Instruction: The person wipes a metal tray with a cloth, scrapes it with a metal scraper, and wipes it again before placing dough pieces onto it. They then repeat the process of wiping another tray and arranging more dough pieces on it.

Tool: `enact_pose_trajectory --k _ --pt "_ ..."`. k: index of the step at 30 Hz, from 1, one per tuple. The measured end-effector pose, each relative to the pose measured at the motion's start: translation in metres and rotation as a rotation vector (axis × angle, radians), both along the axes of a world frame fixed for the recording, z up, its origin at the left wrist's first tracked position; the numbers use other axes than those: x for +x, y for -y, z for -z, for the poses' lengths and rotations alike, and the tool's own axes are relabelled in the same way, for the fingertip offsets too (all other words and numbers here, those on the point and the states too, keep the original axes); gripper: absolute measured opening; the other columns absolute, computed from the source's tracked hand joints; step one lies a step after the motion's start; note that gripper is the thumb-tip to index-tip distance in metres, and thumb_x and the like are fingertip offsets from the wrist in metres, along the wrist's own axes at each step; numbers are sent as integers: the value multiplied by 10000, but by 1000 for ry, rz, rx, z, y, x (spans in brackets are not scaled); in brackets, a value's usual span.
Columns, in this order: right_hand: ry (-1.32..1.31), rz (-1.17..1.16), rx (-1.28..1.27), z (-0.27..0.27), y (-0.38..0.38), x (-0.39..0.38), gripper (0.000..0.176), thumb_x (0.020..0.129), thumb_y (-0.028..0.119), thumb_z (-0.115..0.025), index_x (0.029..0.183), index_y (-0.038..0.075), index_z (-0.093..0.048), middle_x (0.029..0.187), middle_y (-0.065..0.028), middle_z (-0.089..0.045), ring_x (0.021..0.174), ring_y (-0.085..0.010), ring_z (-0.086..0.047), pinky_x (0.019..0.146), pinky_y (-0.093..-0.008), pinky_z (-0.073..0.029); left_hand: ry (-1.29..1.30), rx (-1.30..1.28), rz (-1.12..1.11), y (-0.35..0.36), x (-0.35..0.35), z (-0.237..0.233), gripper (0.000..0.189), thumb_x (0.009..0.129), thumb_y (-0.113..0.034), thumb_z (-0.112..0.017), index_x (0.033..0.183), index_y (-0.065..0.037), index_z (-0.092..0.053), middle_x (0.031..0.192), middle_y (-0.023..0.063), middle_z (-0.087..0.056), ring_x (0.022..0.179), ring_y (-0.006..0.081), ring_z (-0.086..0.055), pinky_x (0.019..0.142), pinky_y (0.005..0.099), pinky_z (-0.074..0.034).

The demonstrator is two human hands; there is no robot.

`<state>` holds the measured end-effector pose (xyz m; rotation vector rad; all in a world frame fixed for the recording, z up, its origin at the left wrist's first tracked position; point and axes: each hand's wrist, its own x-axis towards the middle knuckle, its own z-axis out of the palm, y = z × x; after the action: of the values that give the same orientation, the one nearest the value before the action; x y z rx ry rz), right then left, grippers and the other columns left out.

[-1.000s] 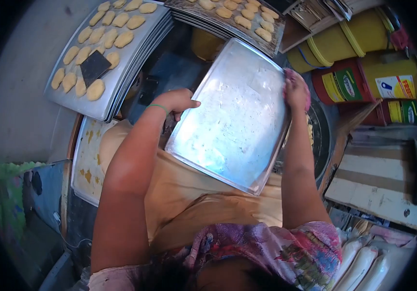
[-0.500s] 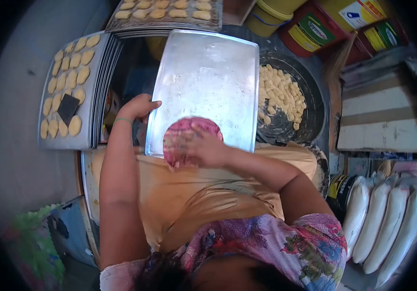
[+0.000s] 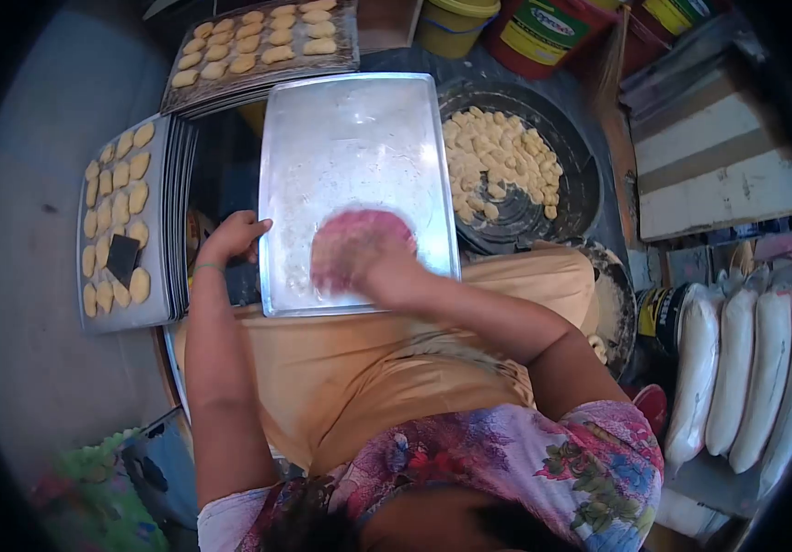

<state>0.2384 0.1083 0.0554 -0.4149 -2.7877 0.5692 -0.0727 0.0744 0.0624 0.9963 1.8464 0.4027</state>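
Tray [image 3: 350, 138]: left edge gripped, cloth [image 3: 364, 248] inside rim.

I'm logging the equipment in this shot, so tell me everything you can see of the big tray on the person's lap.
The tray is a silvery, metal-looking rectangle with rounded corners and a low raised rim, scuffed and marked. It lies short side toward the person, beside the round pan of dough pieces. The left hand grips its left edge; the right presses a pink cloth on it.

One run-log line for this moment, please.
left hand: grips tray edge | right hand: on pink cloth over tray, blurred | right of tray: dark basin, dough pieces
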Motion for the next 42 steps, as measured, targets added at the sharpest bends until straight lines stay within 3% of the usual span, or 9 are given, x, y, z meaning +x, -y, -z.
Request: enact_pose_trajectory --k 6,10,12,17,20,24,33,38,42 --pt "51 519 168 26 -75 80 332 880 88 -499 1200 75 -585 1263 -185 -567 1185 -343 -529 1047 -486 -357 -52 9 -25 3 14 -7 288 923 -283 -593 821 -16 -558 609 56 -553 445 152 -514 432 281 -420" --pt "-216 944 -312 -60 -106 197 335 913 131 -525 1235 51 -565 724 -74 -592 617 -142 -584 556 -280 -458 -255 41 19 4 5 -1 340 901 -296 -619 930 40 -569 711 126 -632 566 229 -629 562 336 -507" --pt "-289 1024 -661 -110 -71 238 346 919 149 -528 1249 51 -561 821 -70 -631 652 -146 -603 589 -270 -473 -447 280 14 10 10 -2 362 893 -285 -627 1016 51 -573 816 158 -654 713 262 -649 687 351 -513" --pt "202 606 -232 -138 -4 307 566 838 270 -693 1330 61 -508 1280 -182 -574 1156 -329 -566 980 -396 -426 -357 560 -8 -7 41 -13 415 892 -272 -626 1174 28 -570 1149 216 -594 1078 328 -578 943 380 -440" --pt "208 485 -637 -118 -9 317 699 800 352 -724 1372 50 -462 1398 -211 -462 1335 -346 -394 1113 -408 -284 -463 661 195 -44 91 -41 410 890 -284 -630 1151 28 -581 1185 214 -570 1114 355 -551 972 380 -419" --pt "91 536 -550 -108 -88 298 708 815 404 -699 1376 43 -460 1355 -209 -506 1252 -326 -492 1046 -392 -379 -422 848 341 -124 154 -36 396 880 -318 -641 1113 1 -612 1267 250 -504 1218 393 -467 1028 407 -372" --pt "741 992 -910 181 -325 284 534 876 460 -613 1182 23 -601 1039 -160 -619 900 -225 -599 690 -372 -517 -677 1017 193 -303 227 28 441 873 -413 -597 1149 -71 -631 1323 203 -500 1319 354 -376 1105 513 -193" --pt "472 1229 -1130 359 -255 276 774 782 697 -587 1099 -8 -627 1049 -182 -615 878 -296 -623 715 -413 -539 -652 952 181 -315 217 45 413 861 -379 -620 1141 -76 -634 1314 182 -514 1326 341 -377 1115 522 -158" --pt "-193 1216 -2143 383 -250 198 1151 708 849 -491 1212 -185 -450 1198 -324 -535 1106 -376 -561 975 -454 -442 -666 922 212 -312 220 38 385 853 -351 -635 1129 -82 -638 1304 171 -521 1315 336 -392 1115 499 -160"
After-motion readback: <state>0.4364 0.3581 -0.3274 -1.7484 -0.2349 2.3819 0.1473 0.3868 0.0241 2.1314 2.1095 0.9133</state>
